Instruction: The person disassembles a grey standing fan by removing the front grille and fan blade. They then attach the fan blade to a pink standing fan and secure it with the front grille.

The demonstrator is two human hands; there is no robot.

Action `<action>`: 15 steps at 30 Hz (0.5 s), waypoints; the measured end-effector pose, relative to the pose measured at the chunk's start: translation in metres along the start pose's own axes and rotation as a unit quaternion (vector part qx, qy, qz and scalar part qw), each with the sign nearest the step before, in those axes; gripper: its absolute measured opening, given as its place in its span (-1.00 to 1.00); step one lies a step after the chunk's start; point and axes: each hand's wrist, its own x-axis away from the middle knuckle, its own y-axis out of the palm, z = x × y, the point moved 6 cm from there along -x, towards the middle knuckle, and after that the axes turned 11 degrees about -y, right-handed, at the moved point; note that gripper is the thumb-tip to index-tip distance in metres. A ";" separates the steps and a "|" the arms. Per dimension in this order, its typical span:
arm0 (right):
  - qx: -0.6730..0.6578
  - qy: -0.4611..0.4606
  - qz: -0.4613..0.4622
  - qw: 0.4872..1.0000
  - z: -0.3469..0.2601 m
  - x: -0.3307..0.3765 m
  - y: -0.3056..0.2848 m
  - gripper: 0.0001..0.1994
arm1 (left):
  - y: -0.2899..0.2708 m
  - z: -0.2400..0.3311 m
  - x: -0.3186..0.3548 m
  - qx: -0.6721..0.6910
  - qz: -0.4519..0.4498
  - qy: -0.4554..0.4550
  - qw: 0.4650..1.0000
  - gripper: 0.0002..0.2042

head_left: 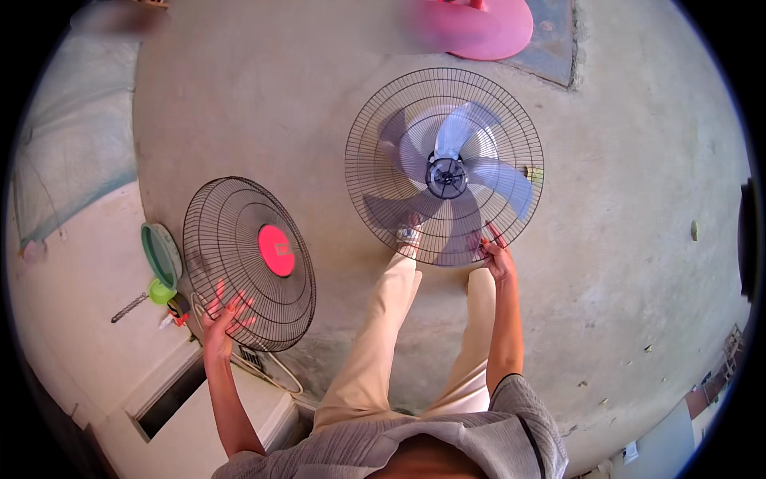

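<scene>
My left hand [219, 327] holds a round dark wire fan grille [279, 249] with a red disc at its centre. The fingers are spread behind the wires, and the grille is tilted on its edge. To the right of it stands the fan's blade unit [448, 177], with translucent bluish-grey blades around a dark hub. A round wire cage [356, 120] rings the blades. My right hand [498, 259] grips the lower right rim of this cage, its fingers bent around the wires. My legs and one foot show below and through the cage.
At the left, a green basin [162, 254], a light green cup [161, 290] and a drill bit [129, 308] lie by a white ledge. A pale cable [283, 375] loops near my left arm. A pink round object [499, 32] lies at the far side of the concrete floor.
</scene>
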 end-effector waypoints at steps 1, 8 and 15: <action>-0.002 0.002 -0.005 1.000 -0.001 0.005 -0.005 -0.36 | 0.006 -0.002 -0.009 -0.033 -0.006 0.000 0.999 -0.42; -0.039 -0.094 0.020 0.995 -0.056 0.103 -0.054 -0.36 | 0.087 -0.034 -0.045 -0.260 -0.042 0.129 0.956 -0.59; -0.048 -0.197 0.126 0.971 -0.131 0.249 -0.133 -0.37 | 0.234 -0.030 -0.007 -0.426 -0.050 0.378 0.820 -0.48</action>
